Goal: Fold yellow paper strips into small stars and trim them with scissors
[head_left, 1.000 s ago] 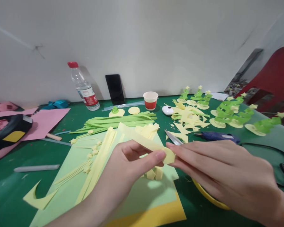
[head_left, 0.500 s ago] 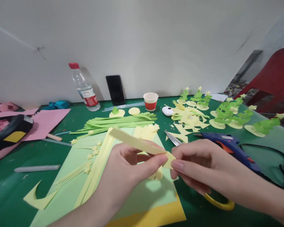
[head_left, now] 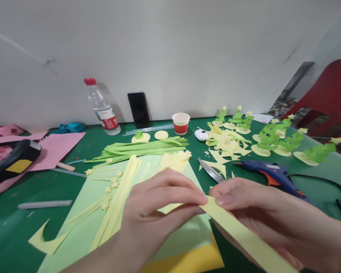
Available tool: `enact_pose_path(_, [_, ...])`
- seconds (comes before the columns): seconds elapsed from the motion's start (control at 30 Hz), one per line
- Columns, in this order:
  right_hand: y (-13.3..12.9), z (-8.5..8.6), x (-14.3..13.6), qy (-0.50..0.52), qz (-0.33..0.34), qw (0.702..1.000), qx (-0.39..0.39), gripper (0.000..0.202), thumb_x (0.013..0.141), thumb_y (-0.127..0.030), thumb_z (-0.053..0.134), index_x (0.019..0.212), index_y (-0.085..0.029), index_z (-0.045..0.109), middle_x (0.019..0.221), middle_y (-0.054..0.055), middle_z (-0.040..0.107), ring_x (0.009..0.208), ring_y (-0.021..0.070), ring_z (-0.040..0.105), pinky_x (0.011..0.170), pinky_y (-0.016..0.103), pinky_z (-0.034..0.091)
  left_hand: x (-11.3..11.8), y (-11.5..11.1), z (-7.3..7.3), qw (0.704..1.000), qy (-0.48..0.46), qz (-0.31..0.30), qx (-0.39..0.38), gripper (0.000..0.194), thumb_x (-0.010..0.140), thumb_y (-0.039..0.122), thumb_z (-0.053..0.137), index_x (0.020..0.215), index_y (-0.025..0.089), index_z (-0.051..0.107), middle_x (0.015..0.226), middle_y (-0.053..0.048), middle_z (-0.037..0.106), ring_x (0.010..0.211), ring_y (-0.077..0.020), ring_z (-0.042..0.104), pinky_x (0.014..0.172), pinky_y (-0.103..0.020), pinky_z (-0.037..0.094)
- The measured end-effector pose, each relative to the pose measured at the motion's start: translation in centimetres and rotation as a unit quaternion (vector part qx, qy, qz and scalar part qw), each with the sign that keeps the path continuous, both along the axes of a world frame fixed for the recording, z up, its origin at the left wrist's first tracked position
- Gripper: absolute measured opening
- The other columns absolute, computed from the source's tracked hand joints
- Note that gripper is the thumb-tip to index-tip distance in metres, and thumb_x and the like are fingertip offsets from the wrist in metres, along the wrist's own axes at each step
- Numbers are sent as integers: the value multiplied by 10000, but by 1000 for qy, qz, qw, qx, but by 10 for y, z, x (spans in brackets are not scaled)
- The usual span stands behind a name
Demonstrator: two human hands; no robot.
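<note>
A pale yellow paper strip (head_left: 241,229) runs from my fingertips down toward the lower right. My left hand (head_left: 161,212) pinches its upper end between thumb and fingers. Close beside it, my right hand (head_left: 255,212) grips the same strip near that end, thumb on top. Beneath my hands lies a light green paper sheet (head_left: 93,201) over a yellow one (head_left: 193,258). On the green sheet rest long yellow strips (head_left: 116,201), small folded stars (head_left: 113,184) and a further pile of strips (head_left: 173,161). Scissors (head_left: 211,170) lie partly hidden behind my right hand.
A blue glue gun (head_left: 267,168) with its cord lies at right, near green paper trees (head_left: 278,136) and yellow scraps (head_left: 227,142). Behind stand a water bottle (head_left: 105,110), a phone (head_left: 139,110) and a paper cup (head_left: 181,123). Green strips (head_left: 139,148) lie in front of them.
The strip's long end has swung from pointing up-left to pointing down-right. My left fingers have closed over its upper end, and my right hand has shifted lower.
</note>
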State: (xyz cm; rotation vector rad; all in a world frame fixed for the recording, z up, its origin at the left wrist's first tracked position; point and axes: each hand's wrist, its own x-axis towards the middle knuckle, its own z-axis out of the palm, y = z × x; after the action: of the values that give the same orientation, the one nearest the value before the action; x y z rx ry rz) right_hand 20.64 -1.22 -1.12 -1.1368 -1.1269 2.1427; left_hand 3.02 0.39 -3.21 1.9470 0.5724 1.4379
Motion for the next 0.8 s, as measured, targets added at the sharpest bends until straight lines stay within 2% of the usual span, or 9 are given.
enact_pose_path(0.07, [1, -1, -1, 37, 21, 998, -49, 299, 669, -398, 611, 506, -169, 510, 432, -48, 429, 354, 36, 361, 342, 143, 270, -1, 1, 1, 1000, 8, 16, -12, 181, 750, 33, 707, 741, 208, 756, 738, -9, 729, 682, -114, 658, 659, -168, 540])
enact_pose_path(0.13, [3, -2, -2, 36, 19, 999, -29, 306, 724, -398, 566, 528, -172, 503, 415, -60, 404, 318, 39, 329, 304, 148, 232, -1, 1, 4, 998, 9, 31, -57, 211, 726, 18, 715, 704, 224, 756, 696, 19, 729, 642, -103, 650, 631, -152, 530])
enact_pose_path(0.23, [4, -2, -2, -67, -38, 985, 156, 219, 775, -329, 533, 626, -171, 559, 489, -52, 455, 361, 51, 370, 332, 154, 298, 2, 1, 9, 981, 4, 57, -183, 240, 688, 19, 727, 617, 248, 749, 627, 53, 722, 587, -97, 632, 588, -148, 517])
enact_pose_path(0.3, [3, -2, -1, -154, -69, 935, 312, 135, 777, -268, 546, 696, -177, 602, 580, -25, 527, 449, 74, 447, 397, 169, 380, 3, 0, 12, 960, 3, 59, -273, 237, 690, 49, 728, 569, 252, 743, 608, 56, 714, 591, -102, 625, 578, -152, 511])
enact_pose_path(0.37, [1, -2, 0, -208, -79, 878, 425, 136, 793, -234, 538, 679, -190, 598, 599, -12, 550, 497, 95, 482, 418, 179, 401, 4, -1, 13, 940, -1, 38, -338, 225, 700, 83, 726, 556, 255, 746, 609, 49, 709, 596, -107, 617, 555, -156, 501])
enact_pose_path(0.43, [0, -1, 0, -225, -75, 835, 497, 245, 822, -207, 502, 580, -196, 531, 528, -24, 502, 465, 92, 455, 390, 180, 358, 3, -2, 13, 927, -10, 10, -374, 190, 699, 114, 732, 575, 255, 760, 619, 37, 710, 596, -112, 604, 529, -159, 487])
enact_pose_path(0.5, [1, 0, 0, -225, -73, 811, 535, 310, 835, -169, 474, 527, -196, 451, 463, -42, 426, 419, 80, 398, 359, 183, 292, 3, -3, 12, 916, -14, -10, -401, 154, 698, 143, 740, 594, 252, 772, 632, 25, 710, 598, -115, 592, 526, -166, 479])
enact_pose_path(0.57, [3, 0, -1, -223, -67, 809, 540, 320, 839, -145, 463, 526, -194, 421, 459, -49, 410, 407, 71, 377, 353, 186, 265, 2, -4, 11, 910, -12, -22, -413, 139, 701, 162, 743, 597, 248, 776, 637, 20, 701, 601, -112, 577, 541, -171, 473])
enact_pose_path(0.8, [4, -1, 0, -186, -71, 853, 482, 315, 832, -173, 452, 518, -196, 430, 441, -56, 410, 391, 68, 378, 373, 179, 288, 4, -4, 9, 912, -4, -27, -410, 152, 738, 189, 721, 628, 272, 785, 678, 23, 668, 646, -114, 558, 590, -184, 448])
